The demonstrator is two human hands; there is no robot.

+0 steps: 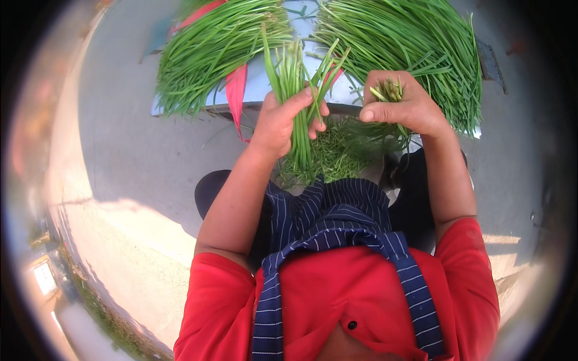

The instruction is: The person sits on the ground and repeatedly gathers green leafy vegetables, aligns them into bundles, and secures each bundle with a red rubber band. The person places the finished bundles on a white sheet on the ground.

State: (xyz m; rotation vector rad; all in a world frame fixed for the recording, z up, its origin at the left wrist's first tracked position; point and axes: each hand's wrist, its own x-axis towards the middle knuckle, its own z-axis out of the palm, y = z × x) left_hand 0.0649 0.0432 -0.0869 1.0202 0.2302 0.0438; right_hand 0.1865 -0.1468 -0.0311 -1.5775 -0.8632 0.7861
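A bunch of green garlic chives (295, 104) stands nearly upright in my left hand (289, 113), its pale cut ends pointing away from me and its leaves hanging towards my lap. To its right, my right hand (402, 101) is closed around a smaller handful of stalks (389, 90), whose pale ends poke out between thumb and fingers. The two hands are apart, both near the front edge of a pale table (266, 85). Beyond them lie two big heaps of chives, one at the left (216, 54) and one at the right (406, 40).
Red ribbon-like strips (235, 92) lie by the left heap, one hanging over the table's edge. Loose green trimmings (338, 155) are piled low between my legs and the table. A dark blue striped apron (329, 216) covers my lap. Grey pavement (135, 113) surrounds the table.
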